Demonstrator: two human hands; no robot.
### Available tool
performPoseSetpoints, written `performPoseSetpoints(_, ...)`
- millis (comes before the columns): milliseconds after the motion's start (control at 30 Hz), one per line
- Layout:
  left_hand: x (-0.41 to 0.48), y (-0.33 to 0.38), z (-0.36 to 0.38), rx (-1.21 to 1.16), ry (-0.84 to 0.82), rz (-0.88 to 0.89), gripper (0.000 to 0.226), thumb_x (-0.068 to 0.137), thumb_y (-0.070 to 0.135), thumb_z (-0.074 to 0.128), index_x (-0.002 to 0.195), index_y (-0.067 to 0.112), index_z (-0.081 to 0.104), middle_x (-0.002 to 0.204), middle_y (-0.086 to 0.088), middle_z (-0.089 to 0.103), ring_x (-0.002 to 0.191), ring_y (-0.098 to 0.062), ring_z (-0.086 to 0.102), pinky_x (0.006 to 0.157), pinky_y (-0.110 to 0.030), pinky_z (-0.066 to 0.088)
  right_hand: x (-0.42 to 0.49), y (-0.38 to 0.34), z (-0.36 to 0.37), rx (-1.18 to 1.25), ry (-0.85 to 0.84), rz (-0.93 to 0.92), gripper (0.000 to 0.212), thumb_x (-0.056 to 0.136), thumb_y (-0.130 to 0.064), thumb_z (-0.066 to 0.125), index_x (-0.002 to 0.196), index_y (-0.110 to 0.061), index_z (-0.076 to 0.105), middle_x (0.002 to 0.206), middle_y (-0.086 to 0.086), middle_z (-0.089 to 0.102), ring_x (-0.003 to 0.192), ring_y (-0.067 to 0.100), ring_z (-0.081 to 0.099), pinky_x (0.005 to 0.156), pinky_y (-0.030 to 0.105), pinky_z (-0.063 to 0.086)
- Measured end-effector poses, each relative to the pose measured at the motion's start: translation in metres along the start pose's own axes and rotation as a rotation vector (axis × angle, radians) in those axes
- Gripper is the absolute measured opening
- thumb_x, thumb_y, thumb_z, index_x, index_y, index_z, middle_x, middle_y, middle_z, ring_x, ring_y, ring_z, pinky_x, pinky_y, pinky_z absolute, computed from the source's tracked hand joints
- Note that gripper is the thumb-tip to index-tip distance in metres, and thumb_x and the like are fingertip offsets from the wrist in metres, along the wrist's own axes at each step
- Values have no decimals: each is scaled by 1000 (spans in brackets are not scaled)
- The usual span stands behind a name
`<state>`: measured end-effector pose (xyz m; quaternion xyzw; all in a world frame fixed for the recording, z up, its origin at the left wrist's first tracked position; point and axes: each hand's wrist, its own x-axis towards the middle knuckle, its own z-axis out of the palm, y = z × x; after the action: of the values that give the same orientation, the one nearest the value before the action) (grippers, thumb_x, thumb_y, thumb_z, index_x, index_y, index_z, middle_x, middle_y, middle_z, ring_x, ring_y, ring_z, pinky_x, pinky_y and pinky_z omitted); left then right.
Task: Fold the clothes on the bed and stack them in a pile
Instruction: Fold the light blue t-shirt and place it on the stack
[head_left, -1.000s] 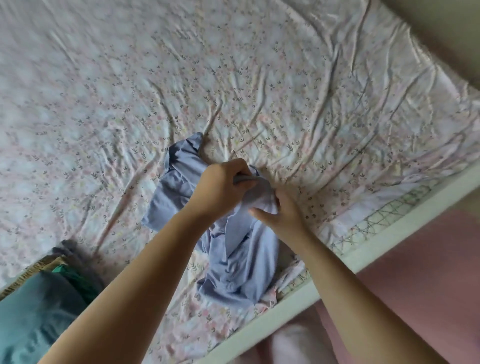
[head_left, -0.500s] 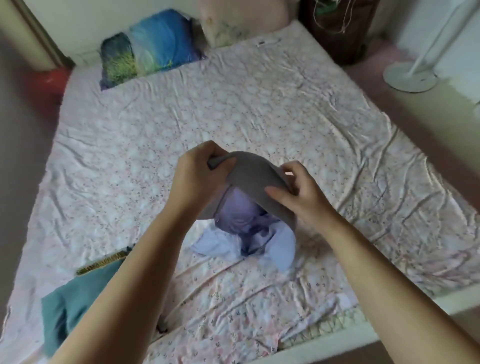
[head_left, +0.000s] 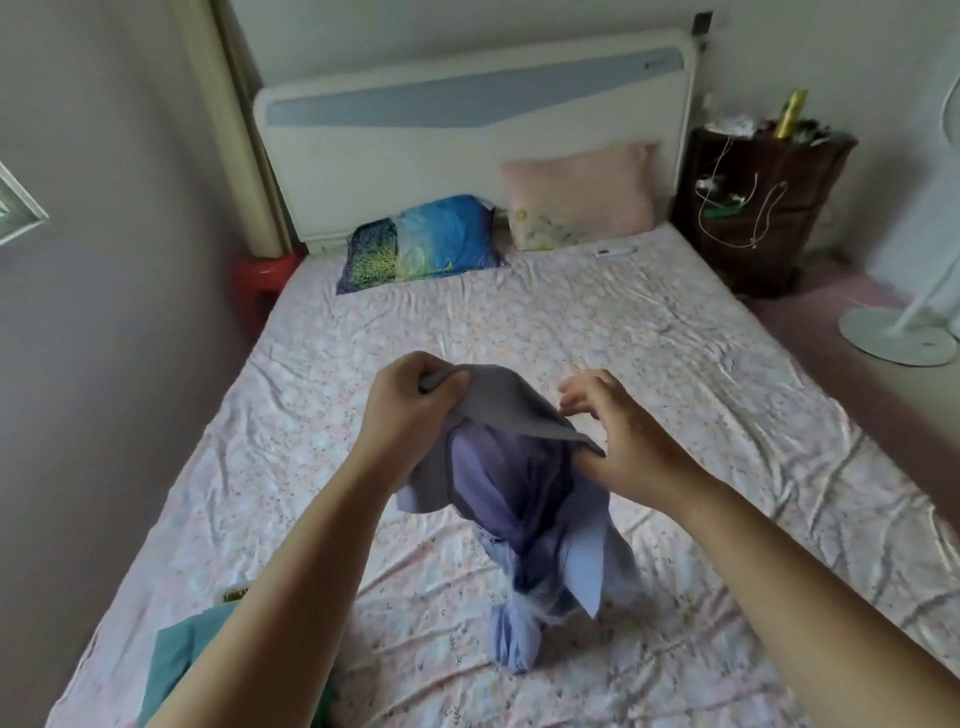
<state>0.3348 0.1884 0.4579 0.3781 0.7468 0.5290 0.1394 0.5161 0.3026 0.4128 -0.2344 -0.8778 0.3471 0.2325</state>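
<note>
A crumpled lavender-blue garment (head_left: 519, 488) hangs above the floral bed sheet (head_left: 675, 364), its lower end trailing on the sheet. My left hand (head_left: 410, 400) grips its upper edge in a fist. My right hand (head_left: 618, 431) is at the other side of that edge, its fingers loosely spread and lifted off the cloth, with only the thumb side against the fabric. A teal garment (head_left: 176, 660) lies at the bed's near left corner, partly hidden by my left forearm.
A blue patterned pillow (head_left: 426, 239) and a pink pillow (head_left: 582, 202) lean at the white headboard (head_left: 467, 135). A dark nightstand (head_left: 763, 202) and a white fan base (head_left: 893, 338) stand to the right of the bed. A red stool (head_left: 265, 275) stands at the left.
The view has tilted up from the bed's edge to the whole bed. Both hands lifted the lavender garment off the sheet, and my right hand's fingers have come off its edge.
</note>
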Motion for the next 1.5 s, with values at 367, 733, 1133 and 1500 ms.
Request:
performPoseSetpoints(367, -6, -8, 9, 183, -194, 11, 12, 81, 21, 69, 76, 16, 60, 70, 6, 59, 63, -3, 52, 55, -12, 40, -6, 39, 34, 213, 148, 317, 19, 91, -1, 39, 79, -11, 49, 70, 1, 50, 67, 17, 46, 57, 27, 33)
performPoseSetpoints(733, 5, -41, -35, 287, -545, -123, 35, 88, 30, 60, 57, 20, 49, 49, 11, 40, 47, -7, 33, 48, -20, 27, 17, 28, -8, 1, -280, 411, 29, 84, -7, 64, 63, -15, 46, 66, 0, 44, 62, 12, 40, 58, 25, 30)
performPoseSetpoints(1133, 6, -84, -47, 281, -530, -312, 37, 95, 28, 50, 61, 14, 51, 49, 7, 50, 48, -8, 42, 50, -21, 32, 10, 34, 12, 488, -172, 752, 14, 91, 3, 50, 88, -10, 56, 82, 10, 60, 71, 18, 58, 55, 27, 51)
performPoseSetpoints(1500, 4, -87, -40, -401, -373, -545, 33, 87, 28, 57, 87, -4, 64, 68, -14, 67, 58, -20, 63, 56, -27, 52, 10, 38, 20, 240, -126, 830, 23, 95, -4, 43, 74, -7, 52, 72, 10, 53, 62, 22, 56, 58, 31, 50)
